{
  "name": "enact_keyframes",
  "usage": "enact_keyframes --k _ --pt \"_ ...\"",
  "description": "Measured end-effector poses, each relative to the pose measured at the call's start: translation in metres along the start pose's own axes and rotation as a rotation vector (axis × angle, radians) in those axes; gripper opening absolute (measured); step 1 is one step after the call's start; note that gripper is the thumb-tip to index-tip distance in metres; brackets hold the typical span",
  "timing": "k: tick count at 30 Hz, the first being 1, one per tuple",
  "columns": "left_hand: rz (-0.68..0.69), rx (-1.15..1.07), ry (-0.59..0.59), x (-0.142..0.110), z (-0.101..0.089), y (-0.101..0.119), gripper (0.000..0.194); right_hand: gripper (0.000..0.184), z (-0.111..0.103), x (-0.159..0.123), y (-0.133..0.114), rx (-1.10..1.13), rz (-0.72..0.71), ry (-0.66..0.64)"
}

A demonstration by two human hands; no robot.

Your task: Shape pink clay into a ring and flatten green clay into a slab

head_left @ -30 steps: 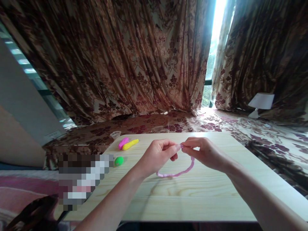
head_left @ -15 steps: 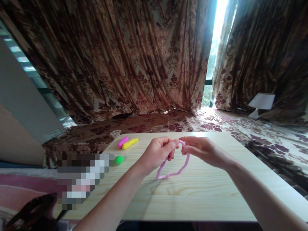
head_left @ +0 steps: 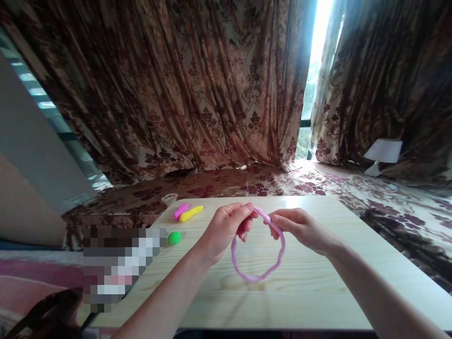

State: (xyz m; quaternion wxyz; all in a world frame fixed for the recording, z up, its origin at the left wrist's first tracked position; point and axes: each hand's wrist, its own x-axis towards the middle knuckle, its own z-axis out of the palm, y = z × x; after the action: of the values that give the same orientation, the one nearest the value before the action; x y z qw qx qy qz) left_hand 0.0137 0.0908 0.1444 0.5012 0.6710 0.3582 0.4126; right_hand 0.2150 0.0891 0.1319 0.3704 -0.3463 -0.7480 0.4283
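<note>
A thin, lumpy light-purple clay strand (head_left: pixel 254 278) forms a closed-looking ring held above the table. At its upper left, my left hand (head_left: pixel 231 225) pinches it between thumb and fingers. My right hand (head_left: pixel 294 226) grips the strand at the upper right, thumb and forefinger on a thicker spot that may be where the ends overlap. The lower part of the ring hangs free. To the left lie a magenta clay piece (head_left: pixel 180 212), a yellow clay roll (head_left: pixel 191 213) touching it, and a green clay ball (head_left: pixel 173 238).
The pale wood-grain table (head_left: pixel 310 292) stretches beneath both arms. A clear plastic cup (head_left: pixel 170 199) sits by its far left corner. A blurred-out object (head_left: pixel 123 266) covers the left edge. Behind are a patterned-cloth ledge, a white lamp (head_left: pixel 383 151) and curtains (head_left: pixel 212 94).
The strand has opened into a rounder, larger ring and hangs lower. My hands have moved slightly apart, with more of the strand showing between them.
</note>
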Motion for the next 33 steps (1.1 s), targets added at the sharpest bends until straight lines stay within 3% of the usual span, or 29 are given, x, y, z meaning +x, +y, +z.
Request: enact_keyframes --k 4,8,18,23,29,33 --pt "0.064 0.109 0.082 -0.002 -0.001 -0.003 0.029 0.032 0.0 0.003 0.006 -0.024 0.004 0.094" --pt "0.135 0.202 0.085 -0.005 0.004 0.002 0.027 0.03 0.0 0.009 0.005 -0.03 0.017 0.137" --pt "0.257 0.361 0.143 -0.001 0.011 -0.004 0.015 0.032 0.001 0.002 -0.003 0.021 0.027 0.082" --pt "0.221 0.347 0.167 -0.001 0.004 -0.006 0.017 0.025 0.0 -0.006 0.004 -0.087 0.023 0.082" --pt "0.103 0.242 0.069 -0.002 0.005 0.0 0.034 0.028 -0.006 -0.002 -0.008 -0.169 0.024 0.088" --pt "0.071 0.198 0.058 -0.001 0.006 0.003 0.024 0.029 -0.007 -0.003 -0.012 -0.135 0.023 0.019"
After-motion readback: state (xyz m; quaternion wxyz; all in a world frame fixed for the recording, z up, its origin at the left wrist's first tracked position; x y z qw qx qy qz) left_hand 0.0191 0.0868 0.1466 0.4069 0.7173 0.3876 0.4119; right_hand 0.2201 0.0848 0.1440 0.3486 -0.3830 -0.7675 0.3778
